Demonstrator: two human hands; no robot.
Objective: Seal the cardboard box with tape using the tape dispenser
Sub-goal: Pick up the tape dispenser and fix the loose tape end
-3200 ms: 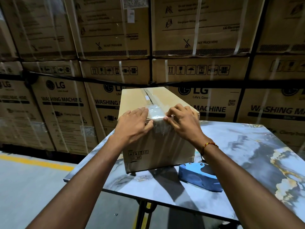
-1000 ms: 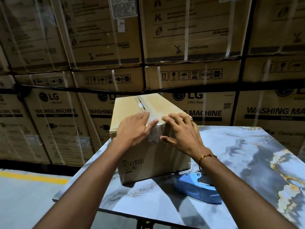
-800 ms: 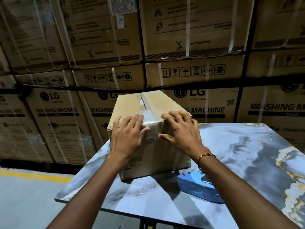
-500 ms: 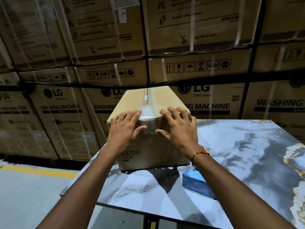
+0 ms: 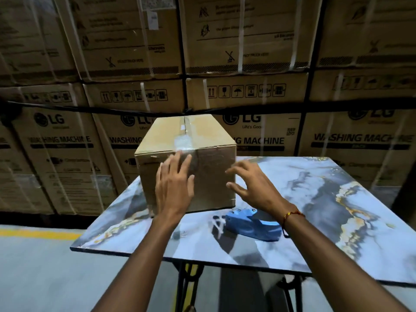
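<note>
A brown cardboard box stands on the marble-patterned table, with clear tape running along its top seam and down over the near face. My left hand lies flat with fingers spread on the near face, below the tape end. My right hand hovers open by the box's near right corner, fingers curled and apart, holding nothing. The blue tape dispenser lies on the table just in front of the box, under my right wrist, with a loose tape end at its left.
A wall of stacked, strapped washing machine cartons rises close behind the table. The table's near edge sits above black metal legs. Grey floor with a yellow line lies to the left.
Both hands have slid off the box's top front edge. The left one moved down the near face; the right one lifted away toward the right corner. The dispenser stayed put.
</note>
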